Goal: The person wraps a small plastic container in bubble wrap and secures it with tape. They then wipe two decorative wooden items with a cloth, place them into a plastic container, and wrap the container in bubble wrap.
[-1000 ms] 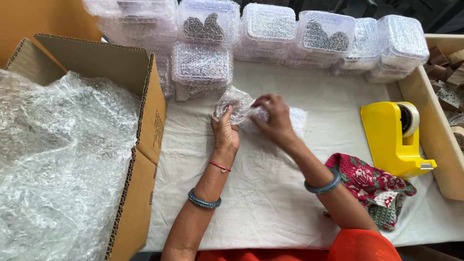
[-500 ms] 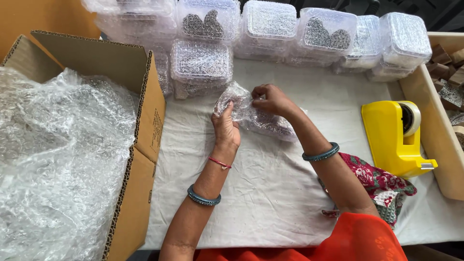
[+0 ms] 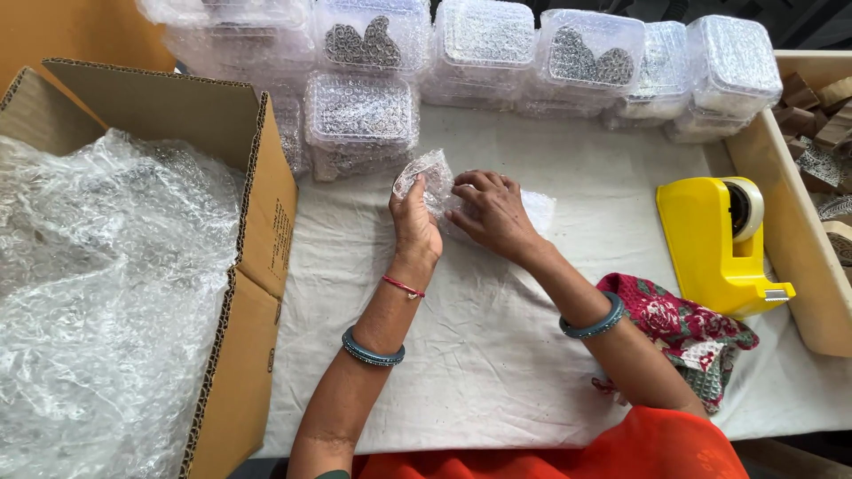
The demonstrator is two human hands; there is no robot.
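Two hands: left hand [image 3: 415, 222] and right hand [image 3: 491, 210] both grip the bubble-wrap bundle [image 3: 432, 184].
Advice: fold it snugly over the white cloth [image 3: 497, 355].

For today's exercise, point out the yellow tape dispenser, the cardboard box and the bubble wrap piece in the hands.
yellow tape dispenser [image 3: 706, 238], head view, its flat top.
cardboard box [image 3: 268, 232], head view, right wall.
bubble wrap piece [image 3: 430, 179], head view, upper fold.

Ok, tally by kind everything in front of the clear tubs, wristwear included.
Cardboard box: 1
Yellow tape dispenser: 1
Floral cloth: 1
Bubble-wrap bundle, held by left hand and right hand: 1
Teal bangles: 2
Red thread bracelet: 1
Total: 7
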